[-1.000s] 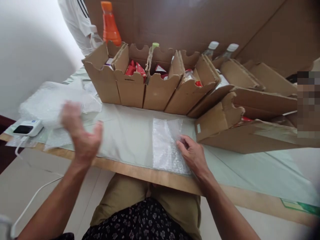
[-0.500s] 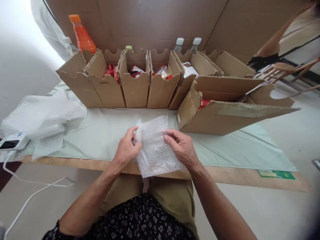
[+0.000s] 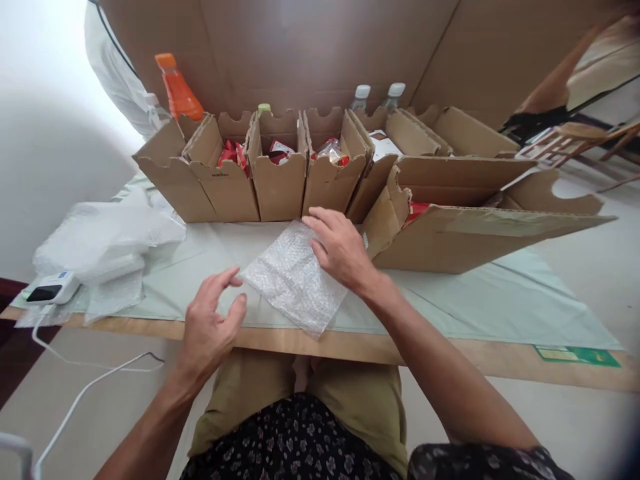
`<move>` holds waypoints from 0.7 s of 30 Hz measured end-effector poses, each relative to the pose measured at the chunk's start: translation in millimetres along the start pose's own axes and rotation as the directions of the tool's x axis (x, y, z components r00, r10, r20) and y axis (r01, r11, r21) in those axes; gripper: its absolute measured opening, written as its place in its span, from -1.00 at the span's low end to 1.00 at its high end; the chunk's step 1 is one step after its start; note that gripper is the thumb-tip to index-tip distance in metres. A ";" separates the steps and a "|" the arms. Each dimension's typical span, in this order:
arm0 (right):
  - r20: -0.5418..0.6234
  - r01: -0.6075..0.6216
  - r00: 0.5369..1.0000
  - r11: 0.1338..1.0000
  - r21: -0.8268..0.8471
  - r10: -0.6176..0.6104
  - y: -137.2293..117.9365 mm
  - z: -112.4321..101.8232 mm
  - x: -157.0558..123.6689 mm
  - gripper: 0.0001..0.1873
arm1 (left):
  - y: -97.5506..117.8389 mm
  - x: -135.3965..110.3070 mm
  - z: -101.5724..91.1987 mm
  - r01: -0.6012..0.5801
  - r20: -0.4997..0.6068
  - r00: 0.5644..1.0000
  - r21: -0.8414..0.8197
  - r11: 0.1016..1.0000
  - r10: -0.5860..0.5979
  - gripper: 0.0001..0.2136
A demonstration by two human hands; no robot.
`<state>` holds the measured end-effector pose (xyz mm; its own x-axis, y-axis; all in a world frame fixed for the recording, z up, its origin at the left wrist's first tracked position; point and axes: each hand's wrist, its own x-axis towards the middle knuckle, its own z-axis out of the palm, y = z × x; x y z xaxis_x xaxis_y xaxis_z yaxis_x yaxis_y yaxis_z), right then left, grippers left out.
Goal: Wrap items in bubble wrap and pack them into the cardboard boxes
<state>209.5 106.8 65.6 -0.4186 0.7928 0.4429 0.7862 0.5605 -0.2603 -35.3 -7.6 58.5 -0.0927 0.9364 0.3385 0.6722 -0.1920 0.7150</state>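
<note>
A clear bubble wrap bag (image 3: pixel 295 277) lies flat and turned at an angle on the pale green cloth in front of me. My left hand (image 3: pixel 213 320) is off to its left, thumb and fingers apart, holding nothing. Over the bag's upper right part is my right hand (image 3: pixel 340 247), fingers stretched out; whether it touches the plastic I cannot tell. Just beyond that hand stand the cardboard bins, one of them a bin (image 3: pixel 327 190) with shiny wrapped packets inside.
More bubble wrap (image 3: pixel 105 233) is piled at the left by a white device (image 3: pixel 53 290) with a cable. A long cardboard bin (image 3: pixel 480 240) stands at the right. Behind the row are an orange bottle (image 3: pixel 183 97) and clear bottles (image 3: pixel 361 99). A person's arm (image 3: pixel 560 80) shows at upper right.
Both hands have let go of the bubble wrap bag, which now lies flat and rotated on the cloth. My left hand moved left; my right hand moved up and slightly left.
</note>
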 end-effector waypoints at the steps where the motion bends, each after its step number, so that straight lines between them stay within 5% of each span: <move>1: 0.014 0.020 1.000 1.000 0.009 -0.020 -6.5 6.3 -8.6 -0.50 | 1.0 11.4 7.0 -0.125 0.048 0.991 0.049 0.991 0.123 -0.67; 4: 0.181 0.094 0.978 0.994 0.056 -0.103 -22.8 31.6 -28.3 -0.44 | -7.7 42.9 39.0 -0.348 0.263 0.918 0.171 0.922 0.298 -0.58; 7: 0.376 0.074 0.922 0.995 0.063 -0.092 -18.6 53.4 -33.9 -0.39 | -27.7 56.1 70.4 -0.341 0.478 0.865 0.336 0.878 0.153 -0.47; 9: 0.435 0.008 0.900 1.000 0.013 -0.013 -1.3 57.8 -35.2 -0.34 | -39.6 54.1 81.2 -0.351 0.519 0.849 0.418 0.838 0.097 -0.45; 15: 0.297 -0.267 0.902 0.945 -0.191 0.315 44.9 29.8 -74.7 -0.38 | -46.9 41.9 81.3 -0.376 0.513 0.856 0.530 0.760 0.065 -0.42; 19: 0.162 -0.082 0.982 0.991 -0.102 0.098 20.6 3.5 -123.4 -0.46 | -43.9 43.2 81.1 -0.367 0.529 0.848 0.535 0.761 0.036 -0.41; 21: 0.160 0.048 0.986 0.998 -0.044 -0.041 1.0 -2.8 -138.4 -0.39 | -43.2 44.8 81.7 -0.353 0.534 0.845 0.515 0.781 0.029 -0.40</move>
<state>269.4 -3.1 6.4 -0.5173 0.7975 0.3106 0.7844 0.5869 -0.2005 -8.5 66.6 -7.2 0.3337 0.9425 -0.0204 0.9362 -0.3288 0.1242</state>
